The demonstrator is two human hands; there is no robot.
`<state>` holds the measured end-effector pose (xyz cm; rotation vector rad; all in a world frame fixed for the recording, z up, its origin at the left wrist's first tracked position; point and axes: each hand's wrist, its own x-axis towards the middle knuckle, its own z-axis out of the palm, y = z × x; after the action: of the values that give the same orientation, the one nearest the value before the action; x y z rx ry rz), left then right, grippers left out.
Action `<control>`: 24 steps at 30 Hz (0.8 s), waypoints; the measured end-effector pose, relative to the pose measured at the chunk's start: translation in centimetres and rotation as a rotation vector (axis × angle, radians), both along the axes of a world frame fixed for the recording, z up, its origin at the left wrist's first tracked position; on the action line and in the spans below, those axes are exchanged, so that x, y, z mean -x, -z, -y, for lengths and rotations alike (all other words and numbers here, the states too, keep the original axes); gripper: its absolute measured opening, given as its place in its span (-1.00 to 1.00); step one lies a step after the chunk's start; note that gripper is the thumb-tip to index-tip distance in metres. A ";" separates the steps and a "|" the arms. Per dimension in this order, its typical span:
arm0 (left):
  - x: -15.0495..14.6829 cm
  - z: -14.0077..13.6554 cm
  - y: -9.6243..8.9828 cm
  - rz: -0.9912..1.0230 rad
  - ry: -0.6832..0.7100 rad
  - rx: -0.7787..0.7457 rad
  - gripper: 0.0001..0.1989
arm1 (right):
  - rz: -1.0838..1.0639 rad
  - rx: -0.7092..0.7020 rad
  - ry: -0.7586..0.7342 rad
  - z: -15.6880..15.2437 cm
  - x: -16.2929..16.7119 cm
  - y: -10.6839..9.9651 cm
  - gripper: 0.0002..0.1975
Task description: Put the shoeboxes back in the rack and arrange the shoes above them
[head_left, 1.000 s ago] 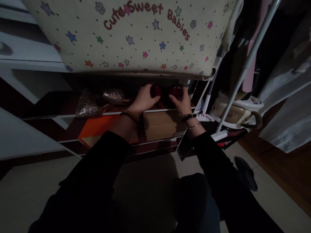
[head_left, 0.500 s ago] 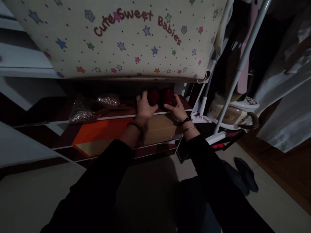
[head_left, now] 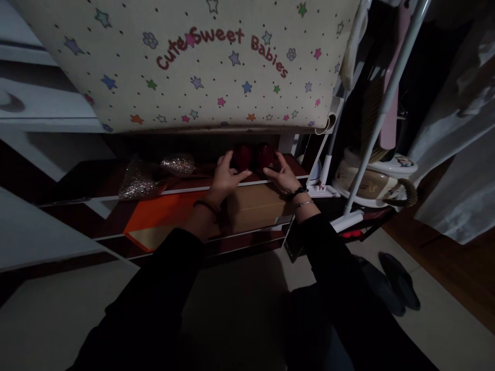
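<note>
Two dark red, glossy, rounded things, apparently the ends of a pair of shoes, sit side by side on the dark red shelf (head_left: 201,183). My left hand (head_left: 226,178) is curled round the left dark red shoe (head_left: 243,156), thumb in front and fingers at its outer side. Round the right dark red shoe (head_left: 264,153), my right hand (head_left: 285,176) closes the same way from the other side. Their far parts are lost in shadow. Left of my hands lie glittery silver shoes (head_left: 138,180), partly in the dark.
A cream cover (head_left: 216,67) printed with stars hangs low above the shelf. Below are an orange box (head_left: 154,214) and a brown cardboard box (head_left: 257,206). On the right stand a pale pole (head_left: 381,121), a pink-handled brush (head_left: 390,113) and dark slippers (head_left: 398,278) on the floor.
The view has tilted up and shifted slightly left. Both hands stay around the dark red shoes, which have hardly moved on the shelf.
</note>
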<state>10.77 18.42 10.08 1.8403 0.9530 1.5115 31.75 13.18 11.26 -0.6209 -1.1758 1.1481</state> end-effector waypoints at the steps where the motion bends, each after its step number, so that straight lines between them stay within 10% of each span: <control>1: -0.1 0.0 0.0 -0.001 -0.013 -0.003 -0.09 | 0.015 -0.004 0.007 0.0 0.0 0.1 0.04; 16: -0.5 0.4 0.4 0.062 -0.007 0.015 -0.01 | 0.110 -0.063 0.098 0.2 -0.3 1.0 0.26; 24: 4.9 14.6 2.0 -0.031 -0.296 -0.338 -0.33 | 0.094 -0.201 0.557 8.8 4.0 0.7 -0.57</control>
<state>5.90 3.85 8.04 2.0251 1.0748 1.9261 27.78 4.40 10.56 -0.7900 -1.0856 0.5281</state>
